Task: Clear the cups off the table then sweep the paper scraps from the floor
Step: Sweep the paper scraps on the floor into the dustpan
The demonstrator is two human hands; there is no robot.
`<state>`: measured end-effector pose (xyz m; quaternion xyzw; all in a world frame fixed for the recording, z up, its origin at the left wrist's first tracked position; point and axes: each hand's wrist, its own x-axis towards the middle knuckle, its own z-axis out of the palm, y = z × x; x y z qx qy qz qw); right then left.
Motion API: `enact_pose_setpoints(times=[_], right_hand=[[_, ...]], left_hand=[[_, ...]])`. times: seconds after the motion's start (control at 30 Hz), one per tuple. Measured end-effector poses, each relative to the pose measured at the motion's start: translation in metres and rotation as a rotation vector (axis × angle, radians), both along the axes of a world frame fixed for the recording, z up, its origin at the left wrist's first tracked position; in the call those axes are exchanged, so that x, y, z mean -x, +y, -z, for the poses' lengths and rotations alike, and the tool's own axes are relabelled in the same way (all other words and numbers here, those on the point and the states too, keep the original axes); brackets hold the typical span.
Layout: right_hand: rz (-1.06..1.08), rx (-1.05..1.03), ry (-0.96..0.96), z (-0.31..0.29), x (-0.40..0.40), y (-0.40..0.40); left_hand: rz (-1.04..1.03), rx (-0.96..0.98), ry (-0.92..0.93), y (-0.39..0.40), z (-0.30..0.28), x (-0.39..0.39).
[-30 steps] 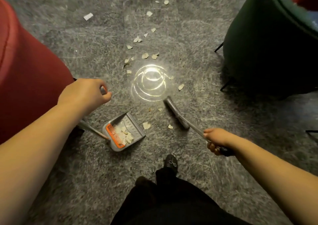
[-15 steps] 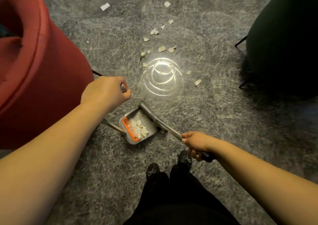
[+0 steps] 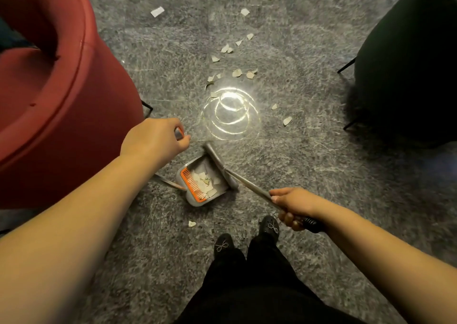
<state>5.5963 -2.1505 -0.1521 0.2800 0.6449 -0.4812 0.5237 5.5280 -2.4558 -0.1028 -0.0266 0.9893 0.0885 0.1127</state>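
Note:
A grey dustpan (image 3: 223,189) with an orange comb edge stands on the grey floor and holds several paper scraps. My left hand (image 3: 154,141) grips the top of its long handle. My right hand (image 3: 295,206) grips the broom handle (image 3: 252,187), and the grey broom head (image 3: 220,164) lies across the pan's mouth. Several paper scraps (image 3: 237,73) lie scattered farther out on the floor, and one scrap (image 3: 192,223) lies near my feet.
A red armchair (image 3: 57,96) fills the left side, close to my left arm. A dark green chair (image 3: 408,63) stands at the right. A bright ring of reflected light (image 3: 231,114) marks the floor beyond the pan. My black shoes (image 3: 270,226) stand just behind the dustpan.
My right hand has swept the broom head left from the open floor up against the dustpan mouth, pushing scraps into it. My left hand has kept the pan handle steady.

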Motion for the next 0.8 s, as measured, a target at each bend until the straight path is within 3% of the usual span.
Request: enact_pose_setpoints(times=[0.4, 0.8], right_hand=[[-0.072, -0.049, 0.071, 0.006, 0.016, -0.015], [-0.507, -0.051, 0.120, 0.006, 0.022, -0.061]], left_hand=[[-0.216, -0.047, 0.048, -0.042, -0.016, -0.060], [-0.581, -0.009, 0.095, -0.050, -0.037, -0.188]])
